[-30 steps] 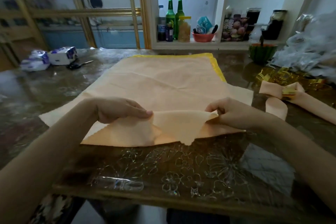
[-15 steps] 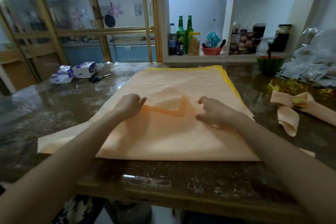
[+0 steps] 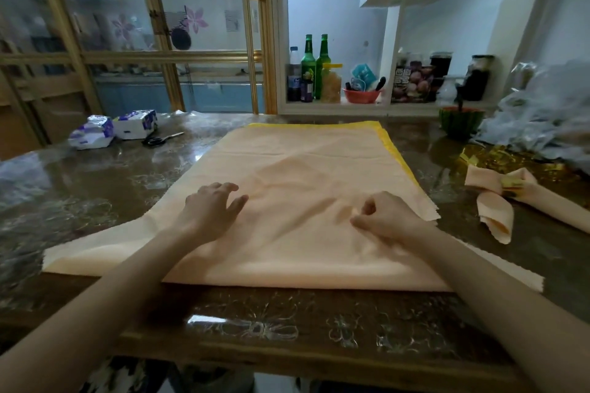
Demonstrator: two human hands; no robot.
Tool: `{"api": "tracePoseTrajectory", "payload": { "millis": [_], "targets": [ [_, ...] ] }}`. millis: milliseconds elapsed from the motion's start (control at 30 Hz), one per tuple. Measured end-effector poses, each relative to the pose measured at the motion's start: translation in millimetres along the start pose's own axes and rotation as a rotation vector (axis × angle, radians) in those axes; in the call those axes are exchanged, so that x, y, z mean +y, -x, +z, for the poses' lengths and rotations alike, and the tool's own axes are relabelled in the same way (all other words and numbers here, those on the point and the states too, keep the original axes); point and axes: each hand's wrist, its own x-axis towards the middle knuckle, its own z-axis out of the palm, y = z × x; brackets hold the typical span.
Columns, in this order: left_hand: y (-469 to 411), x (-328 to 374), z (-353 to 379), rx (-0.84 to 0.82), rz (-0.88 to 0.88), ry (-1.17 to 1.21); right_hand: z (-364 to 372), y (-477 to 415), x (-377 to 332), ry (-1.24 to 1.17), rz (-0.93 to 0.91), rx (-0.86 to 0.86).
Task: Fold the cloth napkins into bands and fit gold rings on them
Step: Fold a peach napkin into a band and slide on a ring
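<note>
fingers [image 3: 228,193] of the left hand [image 3: 210,210] lie loosely spread and flat on the peach napkin [image 3: 306,169], palm down; those of the right hand [image 3: 388,217] curl inward, thumb and forefinger drawn together at a small ridge of cloth, though whether they truly pinch it i cannot tell. the napkin lies in the middle of the desk [image 3: 95,175], its near portion doubled over, with a soft rounded fold along the near edge.

to do this fold well, i judge both palms should press and sweep outward from the middle, flattening the shallow wrinkles between the hands before the next turn, keeping the folded edge straight and parallel to the desk edge so the band comes out even.

the cloth looks thin, matte and limp, with pinked, slightly frayed edges. a yellow cloth [image 3: 392,150] peeks out beneath its far and right sides. the desk is glossy, dark, with a clear embossed cover. to the right lies a finished napkin [image 3: 542,198] in a shiny gold ring [image 3: 512,182].
</note>
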Motion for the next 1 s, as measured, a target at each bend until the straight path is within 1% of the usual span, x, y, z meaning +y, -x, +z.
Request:
{"api": "tracePoseTrajectory", "payload": {
  "millis": [100, 200, 300, 400, 500, 533, 633, 700, 800, 867, 967, 1000],
  "targets": [
    [4, 5, 0, 0.013, 0.051, 0.007, 6, -7, -7, 0.007, -0.001, 0.082],
    [0, 2, 0, 0.018, 0.065, 0.007, 14, -24, -13, -0.013, 0.081, 0.191],
    [-8, -16, 1, -0.023, -0.005, -0.001, 17, -40, -14, 0.051, 0.153, 0.253],
    [-19, -43, -1, -0.080, -0.101, -0.016, 13, -50, -11, 0.103, 0.152, 0.246],
    [-27, -64, -5, -0.206, -0.214, -0.028, 5, -52, -6, 0.241, 0.155, 0.166],
    [-30, -66, -5, -0.223, -0.226, -0.027, 0, -52, -2, 0.252, 0.173, 0.125],
    [-36, -67, -9, -0.198, -0.250, -0.071, -14, -51, 10, 0.153, 0.188, 0.019],
    [-39, -66, -15, -0.242, -0.249, -0.058, -20, -49, 17, 0.061, 0.147, -0.031],
    [-45, -66, -26, -0.318, -0.193, -0.003, -29, -44, 23, -0.048, 0.069, -0.090],
    [-45, -64, -36, -0.437, -0.197, 0.003, -41, -40, 23, -0.014, 0.070, -0.183],
    [-36, -55, -56, -0.689, -0.274, 0.051, -56, -33, 23, 0.111, 0.160, -0.345],
    [-32, -52, -57, -0.724, -0.295, 0.075, -57, -31, 24, 0.149, 0.178, -0.370]
  ]
}}
